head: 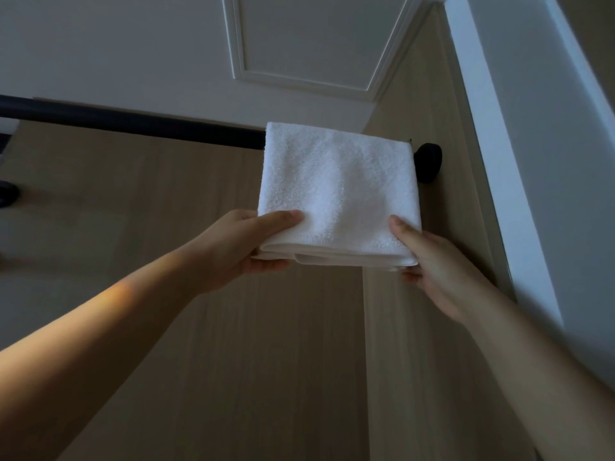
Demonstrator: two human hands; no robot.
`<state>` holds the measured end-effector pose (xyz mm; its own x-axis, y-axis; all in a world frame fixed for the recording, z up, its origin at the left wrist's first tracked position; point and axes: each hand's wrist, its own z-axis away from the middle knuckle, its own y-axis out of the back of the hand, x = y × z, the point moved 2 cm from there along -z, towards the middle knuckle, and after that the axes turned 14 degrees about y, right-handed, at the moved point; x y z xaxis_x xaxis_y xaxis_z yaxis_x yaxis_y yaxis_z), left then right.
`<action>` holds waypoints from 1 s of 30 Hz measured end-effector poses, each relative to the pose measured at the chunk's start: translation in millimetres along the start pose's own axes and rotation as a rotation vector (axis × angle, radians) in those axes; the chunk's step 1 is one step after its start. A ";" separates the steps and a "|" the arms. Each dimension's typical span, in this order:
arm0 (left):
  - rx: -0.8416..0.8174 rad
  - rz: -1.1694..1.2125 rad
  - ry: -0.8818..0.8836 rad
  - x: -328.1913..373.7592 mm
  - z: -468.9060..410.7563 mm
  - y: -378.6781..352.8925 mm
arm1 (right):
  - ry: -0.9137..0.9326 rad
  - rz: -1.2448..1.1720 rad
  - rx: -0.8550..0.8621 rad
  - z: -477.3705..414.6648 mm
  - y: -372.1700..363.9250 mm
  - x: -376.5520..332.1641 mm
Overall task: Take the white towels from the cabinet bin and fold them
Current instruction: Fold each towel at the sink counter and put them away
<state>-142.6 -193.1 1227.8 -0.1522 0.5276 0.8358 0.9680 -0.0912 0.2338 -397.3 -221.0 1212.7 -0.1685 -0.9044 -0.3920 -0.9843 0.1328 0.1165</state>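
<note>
A folded white towel [337, 191] hangs in several layers in front of a dark bar [133, 124], and its top edge covers the bar's right end. My left hand [239, 247] pinches the towel's lower left corner, thumb on top and fingers underneath. At the lower right corner, my right hand [442, 274] holds it the same way. The cabinet bin is not in view.
The dark bar runs across a beige wood-grain panel [233, 327] and ends in a round black mount [429, 161] just right of the towel. A white panelled surface [299, 38] lies above, and a white frame [532, 161] slants down the right side.
</note>
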 end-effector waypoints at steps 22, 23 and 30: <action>0.355 0.064 -0.211 -7.5 -1.1 -21.0 | 0.191 0.136 0.450 23.2 -7.7 3.4; 0.352 0.082 -0.196 -7.6 -2.7 -22.2 | 0.193 0.168 0.467 23.7 -7.6 4.1; 0.161 -0.035 -0.050 1.3 -7.2 -11.3 | 0.246 0.584 0.427 37.4 -10.3 -19.7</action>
<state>-155.1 -197.5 1229.8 -0.1799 0.5700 0.8017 0.9824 0.0621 0.1763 -385.8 -189.4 1185.1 -0.7004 -0.6969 -0.1543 -0.6826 0.7172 -0.1405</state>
